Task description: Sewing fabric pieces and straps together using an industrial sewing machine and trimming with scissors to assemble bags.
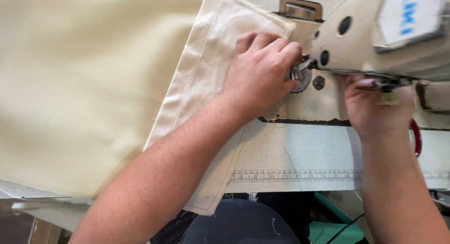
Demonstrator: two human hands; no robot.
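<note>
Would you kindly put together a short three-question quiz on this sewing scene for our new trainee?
1. True or false: the left hand lies flat on the off-white fabric panel.
2. Where is the right hand? A) on the large cream cloth B) under the sewing machine head C) off the table
3. Fill in: the fabric panel lies partly over the large ____ cloth.

Key
1. True
2. B
3. cream

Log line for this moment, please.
left hand flat on cream fabric panel at presser foot | right hand under sewing machine head, grip hidden
</note>
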